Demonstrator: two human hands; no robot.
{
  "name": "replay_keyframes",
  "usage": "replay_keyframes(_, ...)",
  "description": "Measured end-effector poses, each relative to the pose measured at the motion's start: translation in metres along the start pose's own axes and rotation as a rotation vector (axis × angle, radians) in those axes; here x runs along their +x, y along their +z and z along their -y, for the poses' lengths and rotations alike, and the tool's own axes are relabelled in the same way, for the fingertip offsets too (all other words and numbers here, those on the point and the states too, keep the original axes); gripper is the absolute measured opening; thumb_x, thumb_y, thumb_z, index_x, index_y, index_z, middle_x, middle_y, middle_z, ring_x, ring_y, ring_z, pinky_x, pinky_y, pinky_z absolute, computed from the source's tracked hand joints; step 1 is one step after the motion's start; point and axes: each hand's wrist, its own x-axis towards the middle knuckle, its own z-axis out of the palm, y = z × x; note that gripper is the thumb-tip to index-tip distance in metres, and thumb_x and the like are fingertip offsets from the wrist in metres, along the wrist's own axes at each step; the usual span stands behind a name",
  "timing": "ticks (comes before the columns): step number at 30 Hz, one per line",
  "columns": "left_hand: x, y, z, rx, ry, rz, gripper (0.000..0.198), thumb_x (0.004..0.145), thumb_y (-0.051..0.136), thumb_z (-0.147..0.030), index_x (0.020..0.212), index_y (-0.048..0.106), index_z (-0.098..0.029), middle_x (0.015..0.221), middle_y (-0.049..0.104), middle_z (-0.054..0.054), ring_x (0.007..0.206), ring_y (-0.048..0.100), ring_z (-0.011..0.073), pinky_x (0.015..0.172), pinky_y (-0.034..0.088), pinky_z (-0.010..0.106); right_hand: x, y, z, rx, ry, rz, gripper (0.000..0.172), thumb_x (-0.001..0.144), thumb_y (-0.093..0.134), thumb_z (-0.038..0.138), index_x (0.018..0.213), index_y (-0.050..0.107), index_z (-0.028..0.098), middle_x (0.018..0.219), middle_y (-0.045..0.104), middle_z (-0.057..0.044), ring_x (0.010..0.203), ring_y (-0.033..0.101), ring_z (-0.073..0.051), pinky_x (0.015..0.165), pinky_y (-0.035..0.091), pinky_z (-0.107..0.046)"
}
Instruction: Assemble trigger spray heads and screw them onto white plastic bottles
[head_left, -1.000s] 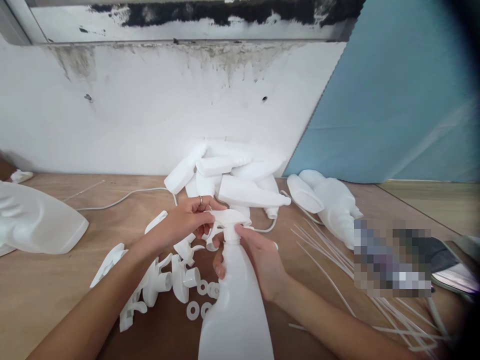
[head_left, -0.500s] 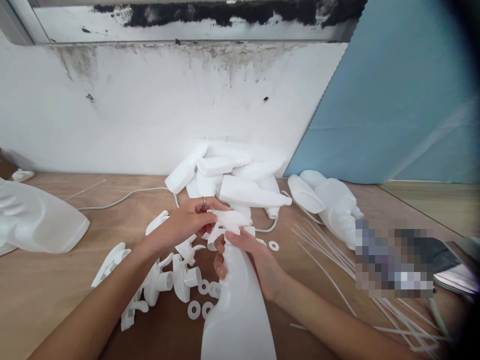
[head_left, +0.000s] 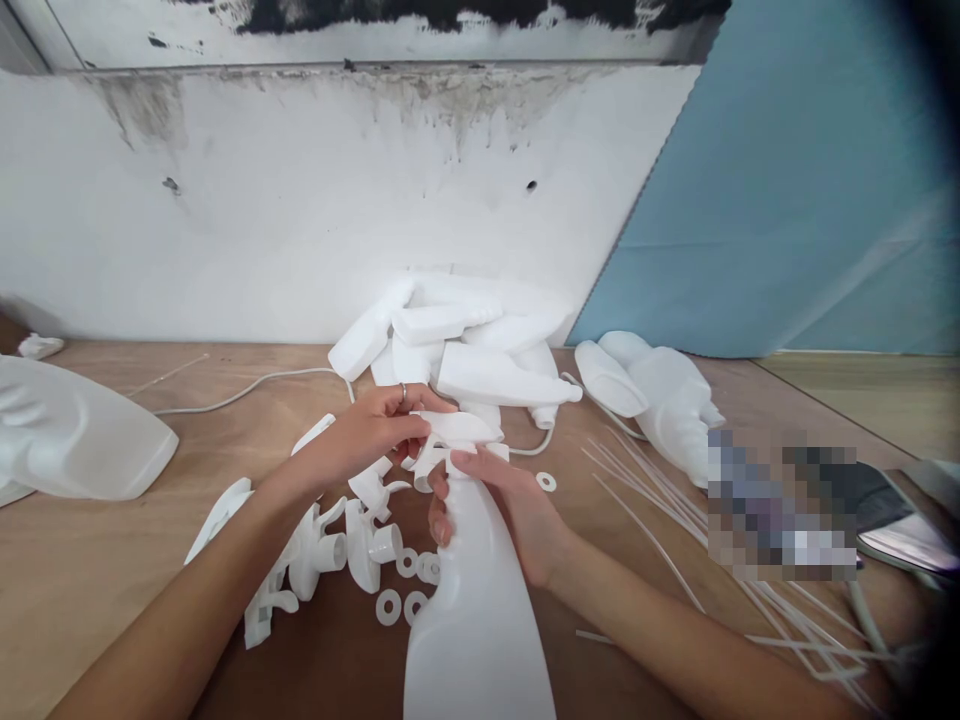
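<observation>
My left fingers (head_left: 411,428): pinching one spray head (head_left: 466,428). My right fingers (head_left: 480,464): clasped round one bottle (head_left: 478,620) below it. Tabletop (head_left: 247,440): loose washers (head_left: 380,607).

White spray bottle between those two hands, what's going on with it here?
The person's left hand holds a trigger sprayer head at the neck of a white spray bottle, which the right hand grasps. Whether the head is fastened can't be seen. Loose sprayer heads and most washers lie to the left, thin tubes to the right, and more bottles are piled behind.
</observation>
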Motion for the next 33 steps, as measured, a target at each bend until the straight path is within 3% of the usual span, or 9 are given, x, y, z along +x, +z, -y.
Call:
replay_keyframes(4,0.0006,-0.0013,0.002,0.0,0.008,0.016,0.025,0.078,0.056,-0.021,0.099,0.071,-0.025,0.07,0.056,-0.003,0.062,0.05,0.0108,0.059,0.041,0.021,0.0005,-0.0002,-0.0011,0.006,-0.007,0.012,0.042,0.079,0.055,0.056,0.082,0.062,0.015,0.06,0.063,-0.008,0.055,0.055,-0.019,0.053,0.043,-0.028)
replay_keyframes(7,0.0008,-0.0017,0.0038,-0.001,-0.005,0.015,0.025,0.078,0.057,-0.023,0.098,0.07,-0.025,0.074,0.057,-0.003,0.062,0.05,0.0105,0.061,0.042,0.021,0.0009,-0.0007,-0.0023,0.003,-0.009,-0.001,0.036,0.081,0.059,0.051,0.074,0.061,0.015,0.057,0.062,-0.006,0.052,0.054,-0.016,0.052,0.042,-0.026)
replay_keyframes(12,0.0004,-0.0006,0.0025,-0.004,-0.002,0.003,0.023,0.077,0.057,-0.023,0.096,0.07,-0.025,0.075,0.057,-0.002,0.062,0.05,0.0109,0.06,0.042,0.021,0.0009,-0.001,-0.0019,0.019,0.005,0.021,0.045,0.078,0.057,0.059,0.076,0.062,0.014,0.061,0.062,-0.008,0.054,0.055,-0.017,0.052,0.042,-0.027)
replay_keyframes(16,0.0009,0.0001,0.0018,-0.014,-0.002,0.018,0.023,0.076,0.057,-0.022,0.094,0.071,-0.025,0.075,0.059,-0.002,0.062,0.05,0.0111,0.059,0.042,0.022,0.0013,-0.001,-0.0021,0.024,-0.009,0.003,0.033,0.079,0.065,0.048,0.074,0.06,0.016,0.058,0.059,-0.003,0.053,0.054,-0.015,0.053,0.042,-0.026)
replay_keyframes(21,0.0018,-0.0005,0.0042,-0.004,0.015,0.026,0.024,0.078,0.055,-0.02,0.095,0.071,-0.025,0.074,0.057,-0.002,0.061,0.05,0.0107,0.06,0.041,0.022,0.0018,-0.0026,-0.0027,0.042,0.009,0.031,0.045,0.08,0.056,0.057,0.073,0.062,0.013,0.062,0.06,-0.007,0.056,0.055,-0.017,0.054,0.042,-0.027)
replay_keyframes(25,0.0013,-0.0009,0.0056,-0.005,0.023,0.035,0.024,0.079,0.055,-0.023,0.096,0.07,-0.027,0.078,0.06,-0.002,0.063,0.051,0.0116,0.062,0.043,0.022,0.0011,-0.0018,-0.0015,0.057,-0.001,0.021,0.034,0.081,0.063,0.048,0.074,0.06,0.015,0.06,0.059,-0.003,0.054,0.055,-0.015,0.052,0.042,-0.026)
replay_keyframes(30,0.0002,-0.0011,0.0051,-0.012,0.012,0.027,0.024,0.078,0.056,-0.024,0.097,0.071,-0.028,0.077,0.06,-0.003,0.063,0.052,0.0116,0.062,0.043,0.022,-0.0001,0.0,-0.002,0.095,-0.03,0.03,0.037,0.08,0.06,0.05,0.083,0.062,0.013,0.07,0.063,-0.005,0.057,0.058,-0.017,0.053,0.045,-0.028)
replay_keyframes(33,-0.0009,-0.0018,0.0032,-0.007,0.023,0.039,0.023,0.08,0.055,-0.022,0.096,0.071,-0.027,0.078,0.059,-0.003,0.064,0.051,0.0112,0.062,0.043,0.022,0.0018,-0.001,-0.0044,0.108,-0.069,0.02,0.026,0.081,0.063,0.042,0.083,0.061,0.016,0.069,0.063,-0.002,0.057,0.06,-0.017,0.053,0.046,-0.028)
